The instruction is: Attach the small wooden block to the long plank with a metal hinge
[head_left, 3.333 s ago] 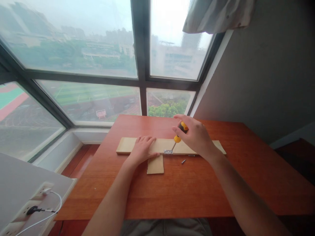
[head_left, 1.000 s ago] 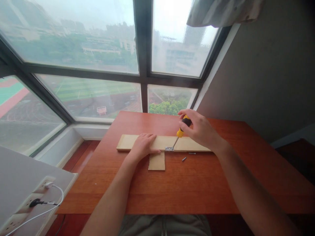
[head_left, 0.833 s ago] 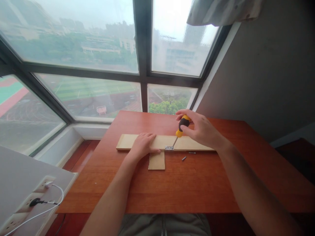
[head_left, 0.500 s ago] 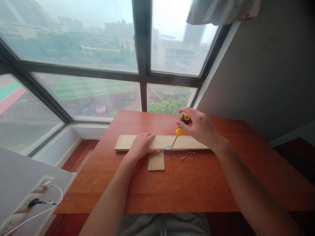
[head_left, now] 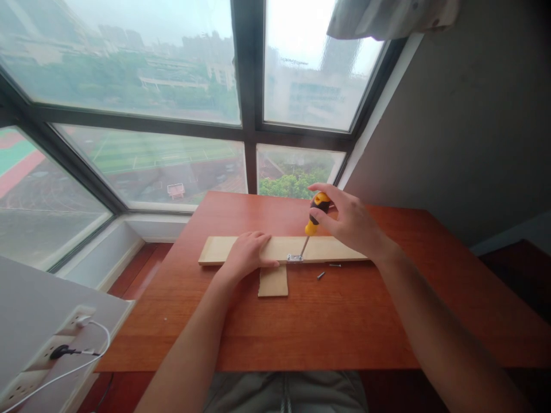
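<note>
My right hand (head_left: 348,221) holds a screwdriver (head_left: 319,207) with a yellow and black handle, its index finger reaching over the handle's top. The shaft slants down to the right end of a small metal hinge (head_left: 295,258), which lies on the near edge of a long pale wooden board (head_left: 333,248). Left of the hinge, my left hand (head_left: 248,255) grips the board, fingers across its top and thumb by the near edge. A short wooden piece (head_left: 273,281) sticks out toward me from under that hand. Two loose screws (head_left: 321,276) lie right of it on the table.
The reddish-brown table (head_left: 336,327) stands against large windows. A sloping grey wall (head_left: 456,132) rises at the right. Sockets with a black plug (head_left: 60,351) and a white cable (head_left: 105,338) are at the lower left.
The screwdriver's handle has tipped slightly and turned in my right hand, with its tip still at the hinge. My left hand has stayed in place on the board.
</note>
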`<state>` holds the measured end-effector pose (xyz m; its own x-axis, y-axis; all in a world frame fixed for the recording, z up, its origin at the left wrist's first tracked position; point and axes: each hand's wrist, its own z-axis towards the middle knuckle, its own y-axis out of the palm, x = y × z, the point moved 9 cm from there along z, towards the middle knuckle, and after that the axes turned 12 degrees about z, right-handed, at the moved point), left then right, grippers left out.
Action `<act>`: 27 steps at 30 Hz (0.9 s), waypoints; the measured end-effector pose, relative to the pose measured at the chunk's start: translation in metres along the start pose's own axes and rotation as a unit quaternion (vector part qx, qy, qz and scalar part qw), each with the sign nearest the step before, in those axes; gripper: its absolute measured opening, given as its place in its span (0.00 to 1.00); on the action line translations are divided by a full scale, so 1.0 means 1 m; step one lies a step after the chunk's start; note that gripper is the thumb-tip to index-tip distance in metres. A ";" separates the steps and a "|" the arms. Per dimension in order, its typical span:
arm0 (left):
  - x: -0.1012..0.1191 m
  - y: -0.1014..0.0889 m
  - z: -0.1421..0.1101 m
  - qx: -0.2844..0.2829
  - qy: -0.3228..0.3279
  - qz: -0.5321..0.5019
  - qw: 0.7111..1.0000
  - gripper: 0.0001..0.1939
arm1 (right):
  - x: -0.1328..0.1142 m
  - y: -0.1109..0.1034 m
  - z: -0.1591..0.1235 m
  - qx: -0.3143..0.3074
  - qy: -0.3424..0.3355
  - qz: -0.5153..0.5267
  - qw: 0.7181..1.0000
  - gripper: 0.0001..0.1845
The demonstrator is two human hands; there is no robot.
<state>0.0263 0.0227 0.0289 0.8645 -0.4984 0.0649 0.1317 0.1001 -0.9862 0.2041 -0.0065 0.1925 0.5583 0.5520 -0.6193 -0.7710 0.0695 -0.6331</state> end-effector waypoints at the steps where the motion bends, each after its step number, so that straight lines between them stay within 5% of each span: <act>1: -0.001 0.001 0.000 0.004 -0.001 -0.002 1.000 0.35 | 0.001 -0.002 0.000 0.016 0.003 -0.042 0.999 0.18; 4: -0.002 0.003 0.001 0.008 -0.004 -0.009 1.000 0.37 | 0.001 -0.006 0.000 0.042 0.008 -0.099 0.994 0.15; 9: -0.002 0.005 0.001 0.010 -0.011 -0.015 1.000 0.36 | -0.007 0.003 0.000 -0.035 -0.019 0.037 0.999 0.21; 15: -0.002 0.006 0.000 0.010 -0.012 -0.020 1.000 0.35 | 0.001 -0.005 0.000 0.033 0.028 -0.132 0.990 0.19; 21: -0.002 0.005 -0.001 0.009 -0.010 -0.024 1.000 0.35 | -0.006 0.011 -0.002 -0.070 -0.008 0.047 0.996 0.24; 27: -0.001 0.004 -0.001 0.004 -0.009 -0.024 1.000 0.35 | 0.004 -0.005 -0.001 0.029 0.058 -0.166 0.984 0.19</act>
<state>0.0252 0.0228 0.0247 0.8659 -0.4868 0.1148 0.1773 0.0841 -0.9806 0.2104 -0.0054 0.1932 0.8114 0.3927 -0.4329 -0.5538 0.2796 -0.7843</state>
